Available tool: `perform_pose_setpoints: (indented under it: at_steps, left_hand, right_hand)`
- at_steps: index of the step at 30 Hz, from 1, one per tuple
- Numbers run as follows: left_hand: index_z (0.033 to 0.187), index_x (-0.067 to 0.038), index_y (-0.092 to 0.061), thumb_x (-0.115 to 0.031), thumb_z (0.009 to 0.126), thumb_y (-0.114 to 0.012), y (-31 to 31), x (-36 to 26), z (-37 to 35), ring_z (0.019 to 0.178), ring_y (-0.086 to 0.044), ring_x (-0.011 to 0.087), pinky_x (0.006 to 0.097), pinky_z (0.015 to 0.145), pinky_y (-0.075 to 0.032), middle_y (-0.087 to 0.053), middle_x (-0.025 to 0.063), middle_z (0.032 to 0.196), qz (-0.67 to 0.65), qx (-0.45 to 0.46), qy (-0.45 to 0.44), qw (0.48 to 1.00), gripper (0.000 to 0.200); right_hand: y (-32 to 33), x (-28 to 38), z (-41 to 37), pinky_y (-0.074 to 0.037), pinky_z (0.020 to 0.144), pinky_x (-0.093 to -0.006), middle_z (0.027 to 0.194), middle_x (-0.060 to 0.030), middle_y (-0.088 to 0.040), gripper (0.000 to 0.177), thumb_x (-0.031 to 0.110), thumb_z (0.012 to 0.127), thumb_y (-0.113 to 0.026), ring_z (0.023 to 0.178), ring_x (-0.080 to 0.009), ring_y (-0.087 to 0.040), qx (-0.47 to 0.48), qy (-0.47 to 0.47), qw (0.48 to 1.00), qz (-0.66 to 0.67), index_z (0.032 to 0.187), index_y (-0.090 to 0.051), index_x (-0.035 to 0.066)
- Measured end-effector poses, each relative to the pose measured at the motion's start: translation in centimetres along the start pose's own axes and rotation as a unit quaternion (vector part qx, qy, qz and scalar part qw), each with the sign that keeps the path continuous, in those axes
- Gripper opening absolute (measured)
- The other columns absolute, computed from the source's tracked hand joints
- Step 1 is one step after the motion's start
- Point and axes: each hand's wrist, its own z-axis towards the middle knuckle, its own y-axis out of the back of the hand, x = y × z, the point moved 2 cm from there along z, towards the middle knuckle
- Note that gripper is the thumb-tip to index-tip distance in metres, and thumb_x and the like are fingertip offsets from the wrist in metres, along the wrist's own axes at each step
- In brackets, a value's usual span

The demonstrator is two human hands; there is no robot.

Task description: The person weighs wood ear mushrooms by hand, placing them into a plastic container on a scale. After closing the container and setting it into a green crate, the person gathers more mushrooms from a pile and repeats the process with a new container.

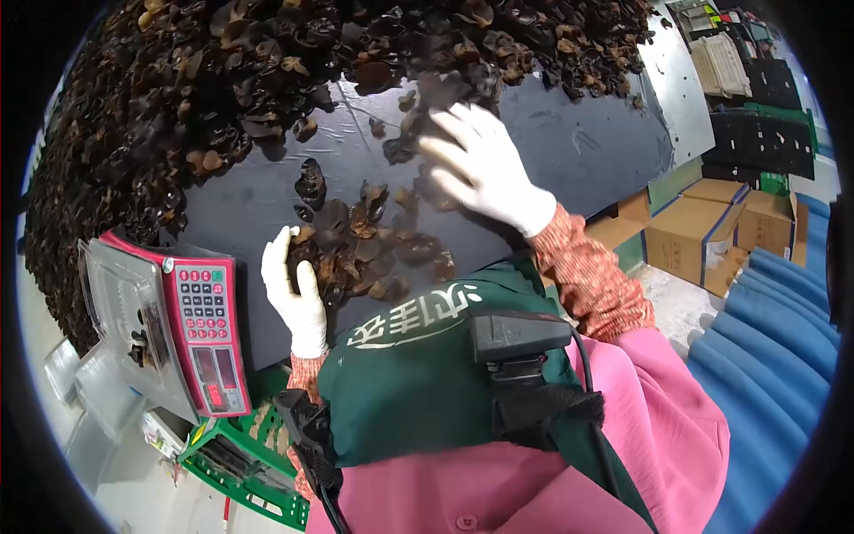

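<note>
My left hand (292, 289), in a white glove, is at the near edge of the dark tabletop. Its thumb and fingers are apart, resting against the left side of a small pile of wood ear mushrooms (360, 258). Farther out, my right hand (485, 165), gloved the same way, has its fingers spread and holds nothing visible. Loose mushroom pieces (402, 147) lie just beyond its fingertips, partly smeared by motion. A large heap of dark brown wood ears (258, 80) covers the far and left parts of the table.
A pink digital scale (206, 303) stands to the left, with a few dark bits on its clear-covered pan (124, 311). Below it is a green crate (245, 481). Cardboard boxes (694, 236) and blue corrugated material (765, 356) are at the right.
</note>
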Motion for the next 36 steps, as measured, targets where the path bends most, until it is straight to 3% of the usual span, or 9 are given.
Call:
perform_pose_setpoints:
  at_steps: [4,12,23,26,27,28,31,34,36]
  left_hand:
    - [0.141,-0.002,-0.06,-0.008,0.096,-0.057,0.0,-0.1,0.2,0.133,-0.053,0.0316,0.0459,0.121,-0.032,-0.066,0.0122,0.137,0.0,0.009,-0.014,1.0,0.046]
    - [0.143,-0.003,-0.058,-0.013,0.099,-0.056,0.0,-0.4,0.1,0.134,-0.052,0.0322,0.0458,0.121,-0.031,-0.065,0.0126,0.138,0.013,0.012,0.006,1.0,0.045]
    - [0.143,-0.002,-0.058,-0.014,0.099,-0.057,-0.1,-0.3,0.1,0.135,-0.052,0.0327,0.0462,0.12,-0.032,-0.064,0.0129,0.139,0.014,0.009,0.001,1.0,0.045]
    - [0.143,-0.002,-0.058,-0.013,0.099,-0.056,-0.1,-0.3,0.1,0.134,-0.052,0.0326,0.046,0.12,-0.032,-0.065,0.0131,0.139,0.01,0.006,-0.003,1.0,0.045]
    - [0.143,-0.002,-0.058,-0.012,0.098,-0.056,-0.1,-0.3,0.1,0.134,-0.052,0.0325,0.046,0.12,-0.032,-0.065,0.013,0.138,0.005,0.008,0.002,1.0,0.046]
    - [0.143,-0.002,-0.058,-0.011,0.098,-0.056,-0.2,-0.3,0.1,0.133,-0.053,0.0323,0.046,0.12,-0.032,-0.065,0.013,0.138,0.0,0.009,0.007,1.0,0.046]
    - [0.143,-0.001,-0.059,-0.019,0.103,-0.055,-0.1,-0.4,0.2,0.129,-0.057,0.0293,0.0427,0.116,-0.038,-0.065,0.0142,0.137,0.016,0.007,-0.012,1.0,0.044]
    - [0.142,0.0,-0.059,-0.023,0.106,-0.055,-0.1,-0.2,0.3,0.126,-0.059,0.0275,0.0409,0.113,-0.041,-0.065,0.0148,0.135,0.023,0.003,-0.029,0.999,0.044]
    - [0.142,0.0,-0.059,-0.024,0.105,-0.055,0.0,-0.2,0.2,0.126,-0.06,0.0274,0.0408,0.113,-0.041,-0.066,0.015,0.135,0.022,0.006,-0.024,0.999,0.044]
  right_hand:
    - [2.8,0.9,-5.2,-0.034,0.118,-0.0543,0.147,-0.0174,-0.057,0.036,0.019,0.084,-0.072,0.139,-0.0367,-0.051,0.032,-0.012,0.999,0.011,0.119,-0.072,0.01]
    - [4.4,-2.7,-9.0,-0.039,0.115,-0.0459,0.141,-0.013,-0.063,0.031,0.001,0.089,-0.067,0.133,-0.0334,-0.055,-0.142,-0.22,0.965,-0.002,0.119,-0.072,0.007]
    - [4.2,-2.6,-5.6,-0.048,0.102,-0.0427,0.117,-0.011,-0.073,0.029,0.002,0.085,-0.07,0.11,-0.0317,-0.066,-0.167,-0.175,0.97,0.014,0.113,-0.073,0.008]
    - [4.4,-0.1,-3.7,-0.048,0.101,-0.0458,0.138,-0.0147,-0.062,0.044,0.02,0.082,-0.077,0.117,-0.0336,-0.061,-0.061,-0.213,0.975,-0.021,0.125,-0.069,0.012]
    - [4.0,-0.2,-3.7,-0.048,0.1,-0.0473,0.143,-0.0153,-0.057,0.054,0.028,0.079,-0.079,0.118,-0.0345,-0.059,-0.028,-0.174,0.984,-0.011,0.13,-0.066,0.013]
    - [3.3,0.3,-3.4,-0.05,0.096,-0.0459,0.133,-0.0127,-0.061,0.048,0.023,0.078,-0.078,0.114,-0.0339,-0.06,-0.011,-0.145,0.989,-0.041,0.124,-0.068,0.012]
    - [1.7,0.5,-3.3,-0.052,0.092,-0.0427,0.119,-0.0089,-0.066,0.033,0.012,0.08,-0.073,0.107,-0.0304,-0.061,-0.021,-0.168,0.985,0.04,0.112,-0.071,0.011]
    - [2.1,1.7,-2.0,-0.052,0.094,-0.0424,0.118,-0.0095,-0.066,0.033,0.011,0.079,-0.072,0.108,-0.0304,-0.061,-0.016,-0.2,0.965,0.166,0.113,-0.071,0.01]
    - [2.9,3.5,-0.8,-0.052,0.1,-0.0408,0.127,-0.0103,-0.067,0.039,0.018,0.083,-0.076,0.119,-0.0307,-0.061,-0.003,-0.1,0.973,0.207,0.121,-0.07,0.011]
